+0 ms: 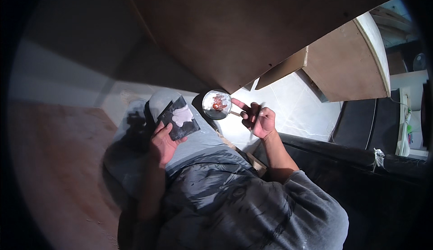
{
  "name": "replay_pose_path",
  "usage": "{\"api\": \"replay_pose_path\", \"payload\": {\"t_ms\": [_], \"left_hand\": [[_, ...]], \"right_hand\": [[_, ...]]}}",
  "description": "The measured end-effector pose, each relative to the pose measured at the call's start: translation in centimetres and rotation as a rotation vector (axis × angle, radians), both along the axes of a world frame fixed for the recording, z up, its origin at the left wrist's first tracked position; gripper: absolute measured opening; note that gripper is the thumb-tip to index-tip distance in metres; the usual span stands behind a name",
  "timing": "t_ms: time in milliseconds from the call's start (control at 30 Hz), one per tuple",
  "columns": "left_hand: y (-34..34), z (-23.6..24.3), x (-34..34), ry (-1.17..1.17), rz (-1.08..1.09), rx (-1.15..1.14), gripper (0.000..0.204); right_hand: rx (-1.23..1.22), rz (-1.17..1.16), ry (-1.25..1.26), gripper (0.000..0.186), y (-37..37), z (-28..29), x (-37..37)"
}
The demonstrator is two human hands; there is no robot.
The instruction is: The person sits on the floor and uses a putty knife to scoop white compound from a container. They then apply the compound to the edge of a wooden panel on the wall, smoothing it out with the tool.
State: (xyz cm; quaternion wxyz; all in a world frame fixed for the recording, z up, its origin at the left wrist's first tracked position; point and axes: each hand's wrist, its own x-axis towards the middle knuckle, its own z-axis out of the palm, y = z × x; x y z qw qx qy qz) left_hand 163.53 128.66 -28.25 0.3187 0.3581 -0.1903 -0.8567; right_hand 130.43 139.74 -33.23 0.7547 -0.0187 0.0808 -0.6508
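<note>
A dark square plate (pixel 167 119) topped with pale pink paste (pixel 182 113) is gripped in my left hand (pixel 164 144) over my grey-trousered leg. My right hand (pixel 260 123) stretches its index finger to the rim of a round tin (pixel 207 111), which has red and white material (pixel 218 104) on its top. The other fingers of that hand curl around a slim, dark object that I cannot make out clearly.
A brown board (pixel 225 29) overhangs the work spot. Wooden panels (pixel 343 65) stand at right, above pale floor tiles (pixel 293 105). A black surface (pixel 343 182) with a tied white scrap (pixel 379 157) lies beside me. A reddish-brown board (pixel 58 159) is at left.
</note>
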Motion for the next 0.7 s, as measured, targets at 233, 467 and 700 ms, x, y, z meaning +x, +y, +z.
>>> {"api": "replay_pose_path", "payload": {"t_ms": [233, 467, 700], "left_hand": [[0.0, 5.5, -0.4, 0.048, 0.021, -0.169, 0.043], [1.6, 9.2, 0.1, 0.091, 0.165, -0.223, 0.044], [2.5, 7.3, 2.4, -0.022, 0.244, -0.207, 0.045]], "right_hand": [[-0.356, 0.034, 0.123, 0.034, -4.5, 5.5, 2.7], [-0.399, 0.029, 0.109, 0.029, -5.2, 8.0, 4.4], [0.439, -0.146, 0.647, 0.041, -2.6, 1.2, 1.1]]}}
